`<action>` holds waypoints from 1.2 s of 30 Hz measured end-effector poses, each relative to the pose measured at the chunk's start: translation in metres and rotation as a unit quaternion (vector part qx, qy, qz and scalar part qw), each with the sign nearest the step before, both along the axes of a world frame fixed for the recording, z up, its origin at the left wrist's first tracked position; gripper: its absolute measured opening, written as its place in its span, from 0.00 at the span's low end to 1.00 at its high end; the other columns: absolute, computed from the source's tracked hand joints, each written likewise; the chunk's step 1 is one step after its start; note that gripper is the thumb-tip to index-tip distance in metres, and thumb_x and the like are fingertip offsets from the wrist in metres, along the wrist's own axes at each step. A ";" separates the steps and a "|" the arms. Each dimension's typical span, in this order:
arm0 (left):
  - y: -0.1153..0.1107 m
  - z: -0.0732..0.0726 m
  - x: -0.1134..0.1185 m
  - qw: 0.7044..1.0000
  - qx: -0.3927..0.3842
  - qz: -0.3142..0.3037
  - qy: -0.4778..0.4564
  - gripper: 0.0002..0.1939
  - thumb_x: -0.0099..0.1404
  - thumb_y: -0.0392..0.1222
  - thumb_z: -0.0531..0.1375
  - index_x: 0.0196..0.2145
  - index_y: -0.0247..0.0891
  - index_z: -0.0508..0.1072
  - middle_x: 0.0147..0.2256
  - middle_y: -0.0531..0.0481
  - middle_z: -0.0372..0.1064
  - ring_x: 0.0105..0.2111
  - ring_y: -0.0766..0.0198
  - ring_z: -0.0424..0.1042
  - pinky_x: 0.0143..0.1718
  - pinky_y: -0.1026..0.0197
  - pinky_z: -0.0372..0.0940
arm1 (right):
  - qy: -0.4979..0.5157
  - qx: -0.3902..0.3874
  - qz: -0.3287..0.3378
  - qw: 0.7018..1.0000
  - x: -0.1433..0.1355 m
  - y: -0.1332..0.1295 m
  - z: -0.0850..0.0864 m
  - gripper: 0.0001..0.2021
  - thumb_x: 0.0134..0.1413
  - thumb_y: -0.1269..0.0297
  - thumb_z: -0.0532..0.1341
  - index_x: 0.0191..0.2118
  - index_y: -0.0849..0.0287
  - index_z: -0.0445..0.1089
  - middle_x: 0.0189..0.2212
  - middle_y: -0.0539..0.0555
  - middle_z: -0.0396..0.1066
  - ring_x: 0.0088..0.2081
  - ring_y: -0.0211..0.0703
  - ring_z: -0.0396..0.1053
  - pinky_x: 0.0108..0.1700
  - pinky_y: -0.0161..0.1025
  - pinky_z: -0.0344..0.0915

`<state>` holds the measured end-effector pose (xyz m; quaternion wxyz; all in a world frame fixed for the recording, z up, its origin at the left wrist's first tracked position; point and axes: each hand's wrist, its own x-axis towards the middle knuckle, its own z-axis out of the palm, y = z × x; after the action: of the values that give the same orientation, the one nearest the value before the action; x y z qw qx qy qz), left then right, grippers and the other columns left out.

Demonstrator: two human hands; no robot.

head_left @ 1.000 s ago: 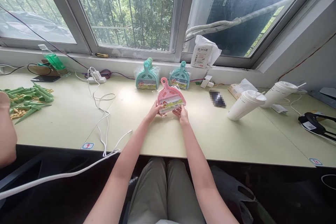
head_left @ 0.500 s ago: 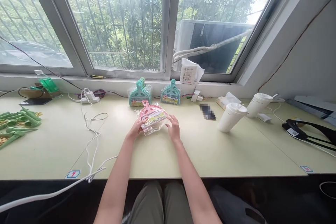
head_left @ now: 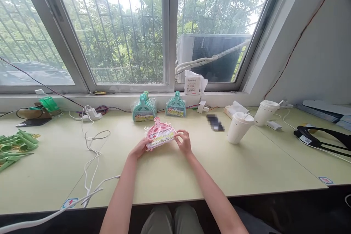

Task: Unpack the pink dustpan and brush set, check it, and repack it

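Counting the things on my table (head_left: pixel 246 168)

I see one pink dustpan set (head_left: pixel 159 136), two teal dustpan piles (head_left: pixel 144 108), and two white cups (head_left: pixel 239 127).

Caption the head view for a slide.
Both hands, left and right, hold a bagged pink mini dustpan set on a pale desk beneath a window.

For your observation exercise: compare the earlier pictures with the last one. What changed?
The pink dustpan set, held up tilted, came down flat near the table. The right hand briefly let go, then gripped it again. The left hand kept hold. Teal sets and cups stayed put.
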<state>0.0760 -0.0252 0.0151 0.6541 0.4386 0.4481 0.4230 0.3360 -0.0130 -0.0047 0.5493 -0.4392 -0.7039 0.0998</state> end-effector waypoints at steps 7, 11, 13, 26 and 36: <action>-0.013 0.013 0.019 0.995 0.009 -0.083 0.049 0.23 0.59 0.50 0.62 0.47 0.32 0.67 0.31 0.43 0.74 0.20 0.70 0.67 0.18 0.69 0.57 | 0.075 -0.008 -0.027 0.997 -0.001 0.001 -0.001 0.09 0.60 0.61 0.54 0.33 0.57 0.68 0.42 0.56 0.65 0.40 0.43 0.68 0.40 0.40 0.66; -0.018 0.018 0.033 0.991 0.029 -0.109 0.072 0.26 0.60 0.52 0.61 0.51 0.33 0.65 0.30 0.43 0.74 0.21 0.70 0.67 0.19 0.69 0.55 | 0.089 0.001 -0.063 0.994 0.003 0.000 -0.002 0.08 0.61 0.62 0.53 0.35 0.57 0.67 0.47 0.57 0.62 0.37 0.40 0.69 0.38 0.40 0.67; -0.019 0.017 0.036 0.990 0.041 -0.103 0.081 0.26 0.61 0.53 0.60 0.51 0.34 0.64 0.29 0.44 0.74 0.21 0.70 0.67 0.19 0.69 0.54 | 0.069 0.029 -0.082 0.994 0.004 0.001 0.000 0.08 0.62 0.63 0.52 0.35 0.57 0.67 0.48 0.57 0.63 0.42 0.43 0.68 0.43 0.43 0.66; -0.017 0.011 0.031 0.987 0.027 -0.124 0.099 0.33 0.58 0.55 0.62 0.54 0.35 0.57 0.32 0.42 0.75 0.19 0.72 0.65 0.17 0.70 0.49 | 0.100 -0.073 -0.012 0.992 0.009 0.013 -0.009 0.11 0.58 0.64 0.54 0.44 0.57 0.69 0.47 0.58 0.66 0.34 0.40 0.70 0.34 0.38 0.69; -0.017 0.011 0.044 0.989 0.100 -0.016 0.104 0.41 0.60 0.70 0.45 0.59 0.36 0.56 0.29 0.46 0.75 0.14 0.72 0.55 0.18 0.66 0.52 | 0.243 -0.220 0.080 0.941 0.017 0.028 -0.016 0.19 0.49 0.57 0.60 0.47 0.58 0.72 0.40 0.56 0.77 0.40 0.48 0.73 0.43 0.46 0.71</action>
<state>0.1195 -0.0425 0.0261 0.5629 0.5509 0.4623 0.4074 0.3526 0.0149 -0.0207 0.5834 -0.4534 -0.5425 0.3996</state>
